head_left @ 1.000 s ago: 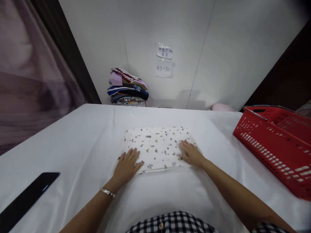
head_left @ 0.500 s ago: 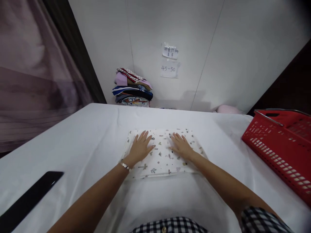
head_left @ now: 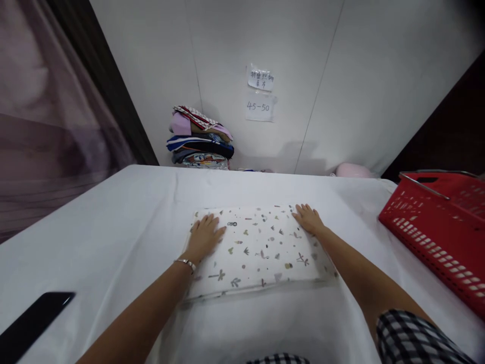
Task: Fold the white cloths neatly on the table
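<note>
A folded white cloth (head_left: 253, 247), printed with small plants and animals, lies flat on the white-covered table in front of me. My left hand (head_left: 204, 236) rests palm down on its left part, fingers apart, with a bracelet at the wrist. At the far right corner of the cloth lies my right hand (head_left: 308, 218), also flat with fingers stretched out. Neither hand grips anything. The cloth's near edge shows more than one layer.
To the right stands a red plastic basket (head_left: 435, 237) with a metal handle. A black flat object (head_left: 36, 323) lies at the left front. Behind the table's far edge is a stack of folded fabrics (head_left: 200, 139), below paper signs (head_left: 260, 106) on the wall.
My hands have slid apart over the cloth, the left toward its left edge and the right out to its far right corner. More of the print is visible between them.
</note>
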### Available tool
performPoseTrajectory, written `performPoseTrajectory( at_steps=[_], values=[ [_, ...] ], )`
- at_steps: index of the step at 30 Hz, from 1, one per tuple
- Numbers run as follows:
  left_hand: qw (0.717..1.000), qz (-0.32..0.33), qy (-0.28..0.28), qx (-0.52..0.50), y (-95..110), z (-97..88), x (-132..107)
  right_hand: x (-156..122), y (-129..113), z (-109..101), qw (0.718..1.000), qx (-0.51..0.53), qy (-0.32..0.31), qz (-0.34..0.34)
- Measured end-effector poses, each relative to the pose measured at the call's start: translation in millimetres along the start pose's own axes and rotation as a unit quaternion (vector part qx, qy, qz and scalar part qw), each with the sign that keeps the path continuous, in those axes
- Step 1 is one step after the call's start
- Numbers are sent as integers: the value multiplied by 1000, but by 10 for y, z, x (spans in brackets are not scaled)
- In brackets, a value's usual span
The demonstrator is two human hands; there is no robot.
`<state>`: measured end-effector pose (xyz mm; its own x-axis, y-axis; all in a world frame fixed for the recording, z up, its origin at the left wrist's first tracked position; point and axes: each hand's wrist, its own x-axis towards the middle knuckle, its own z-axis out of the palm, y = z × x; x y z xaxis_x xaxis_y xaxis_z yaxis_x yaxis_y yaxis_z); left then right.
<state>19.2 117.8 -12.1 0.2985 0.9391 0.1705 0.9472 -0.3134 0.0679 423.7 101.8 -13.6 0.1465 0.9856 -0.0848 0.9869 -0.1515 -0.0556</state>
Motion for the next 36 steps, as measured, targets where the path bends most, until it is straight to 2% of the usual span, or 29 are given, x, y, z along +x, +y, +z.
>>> performPoseTrajectory(
  at_steps=[4,5,7,9,11,15,19,22,24,27,29,30,33,35,36],
  values=[
    [1000,13,21,10,-121,-89,244,185,-23,-135,997,-11,-8,-79],
    [1000,19,6,12,-162,-105,327,256,-41,-171,995,-12,-25,-98],
    [998,19,-59,11,-238,-136,509,420,-81,-239,991,-12,-71,-112],
    [990,2,-142,14,-296,-173,697,592,-130,-301,988,-19,-108,-107],
    [979,-12,-200,23,-331,-219,871,742,-190,-355,985,-34,-139,-95],
    [970,-14,-238,39,-352,-326,1117,900,-326,-424,977,-67,-185,-79],
    [966,5,-254,51,-371,-470,1176,848,-392,-483,973,-90,-193,-89],
    [970,26,-236,52,-389,-674,1138,734,-369,-638,975,-94,-169,-109],
    [974,30,-219,53,-387,-895,1103,652,-335,-847,977,-90,-144,-126],
    [983,23,-168,69,-357,-1388,1042,510,-279,-1332,982,-86,-91,-145],
    [991,9,-106,84,-332,-1801,971,368,-245,-1730,985,-83,-41,-148],
    [993,-1,-77,86,-322,-2014,917,273,-229,-1931,985,-78,-9,-152],
    [996,-16,24,86,-305,-2551,659,-113,-188,-2405,979,-54,150,-130],
    [993,-12,75,90,-302,-2705,412,-417,-169,-2503,962,-71,240,-107],
    [991,-10,98,92,-303,-2692,271,-567,-162,-2461,953,-86,271,-105]
  ],
)
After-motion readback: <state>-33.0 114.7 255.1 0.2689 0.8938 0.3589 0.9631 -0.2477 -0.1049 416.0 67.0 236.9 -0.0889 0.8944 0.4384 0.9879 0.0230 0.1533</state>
